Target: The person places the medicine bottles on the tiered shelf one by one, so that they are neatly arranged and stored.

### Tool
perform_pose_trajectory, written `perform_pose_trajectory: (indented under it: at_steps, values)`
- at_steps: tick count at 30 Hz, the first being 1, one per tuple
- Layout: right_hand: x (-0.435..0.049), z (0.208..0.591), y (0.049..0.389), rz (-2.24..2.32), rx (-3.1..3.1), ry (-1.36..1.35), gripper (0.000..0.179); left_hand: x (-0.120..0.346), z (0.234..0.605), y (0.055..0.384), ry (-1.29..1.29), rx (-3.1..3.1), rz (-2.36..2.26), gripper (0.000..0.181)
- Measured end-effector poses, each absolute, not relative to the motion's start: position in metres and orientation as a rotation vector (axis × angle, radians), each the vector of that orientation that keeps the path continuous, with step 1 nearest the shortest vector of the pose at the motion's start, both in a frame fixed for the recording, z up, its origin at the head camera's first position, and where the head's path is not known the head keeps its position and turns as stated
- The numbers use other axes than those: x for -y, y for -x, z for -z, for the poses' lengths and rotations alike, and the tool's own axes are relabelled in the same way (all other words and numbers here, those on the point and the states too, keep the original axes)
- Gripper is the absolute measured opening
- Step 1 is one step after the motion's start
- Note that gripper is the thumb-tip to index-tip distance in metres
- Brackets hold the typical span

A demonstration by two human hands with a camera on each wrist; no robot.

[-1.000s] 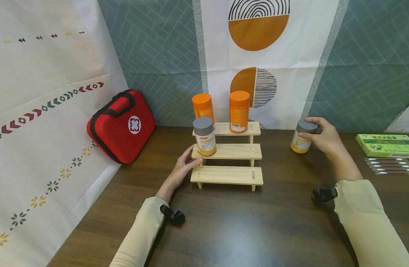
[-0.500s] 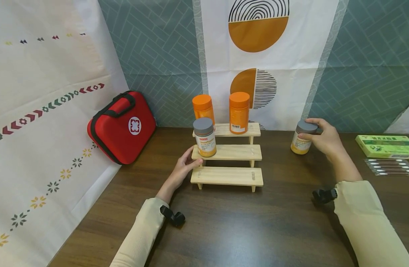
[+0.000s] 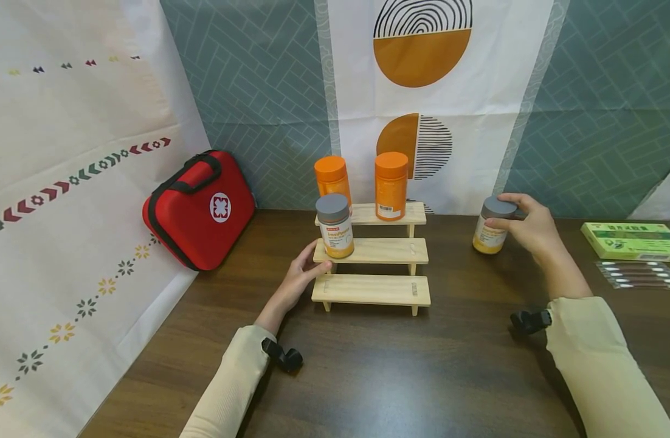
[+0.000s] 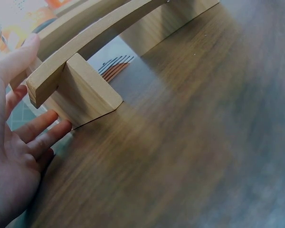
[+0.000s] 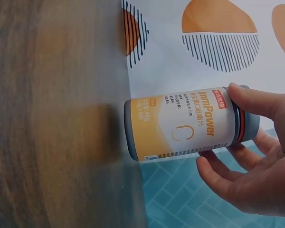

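My right hand (image 3: 534, 228) holds a pill bottle (image 3: 489, 234) by its grey lid, thumb on one side and fingers on the other. In the right wrist view the bottle (image 5: 180, 123) has a white and yellow ImmPower label, and its base appears just off the table. My left hand (image 3: 300, 272) grips the left end of a three-step wooden stand (image 3: 373, 289) at the middle step; the left wrist view has the thumb along the step (image 4: 57, 71) and fingertips at a support leg. A matching grey-lidded bottle (image 3: 336, 234) stands on the middle step. Two orange bottles (image 3: 391, 188) stand on the top step.
A red first-aid case (image 3: 200, 210) leans against the cloth at the left. At the far right lie a green box (image 3: 633, 241) and a clear pack of cotton swabs (image 3: 641, 275). Patterned cloth (image 3: 258, 91) hangs behind the brown table (image 3: 390, 371).
The bottle in my right hand has shifted slightly to the left and tilts a little more. My left hand stays on the stand.
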State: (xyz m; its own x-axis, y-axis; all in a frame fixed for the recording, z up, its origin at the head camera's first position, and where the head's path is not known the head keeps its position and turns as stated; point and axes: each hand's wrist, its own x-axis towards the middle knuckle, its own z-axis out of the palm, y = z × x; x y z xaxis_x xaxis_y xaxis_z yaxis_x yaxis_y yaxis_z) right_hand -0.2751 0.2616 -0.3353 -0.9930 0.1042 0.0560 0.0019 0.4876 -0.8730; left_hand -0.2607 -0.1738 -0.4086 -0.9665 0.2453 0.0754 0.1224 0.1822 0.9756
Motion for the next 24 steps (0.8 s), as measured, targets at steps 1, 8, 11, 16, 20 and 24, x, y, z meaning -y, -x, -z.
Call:
perform_pose_trajectory:
  at_steps: [1,8,11,16,20,24]
  values:
    - [-0.261,0.334,0.275,-1.54,2.617,0.098,0.078,0.174,0.409,0.26,-0.363,-2.338,-1.911,0.066]
    - [-0.256,0.329,0.272,-1.543,2.588,0.082,0.075,0.175,0.409,0.26,-0.363,-2.339,-1.907,0.066]
    - [-0.252,0.325,0.271,-1.537,2.573,0.076,0.073,0.175,0.409,0.26,-0.36,-2.34,-1.911,0.065]
    - [-0.247,0.318,0.268,-1.538,2.561,0.06,0.074,0.174,0.408,0.26,-0.367,-2.347,-1.905,0.065]
    - [-0.244,0.314,0.265,-1.554,2.552,0.051,0.074,0.174,0.408,0.26,-0.374,-2.348,-1.897,0.065]
    - [-0.241,0.31,0.262,-1.572,2.544,0.048,0.074,0.173,0.407,0.259,-0.363,-2.341,-1.901,0.065]
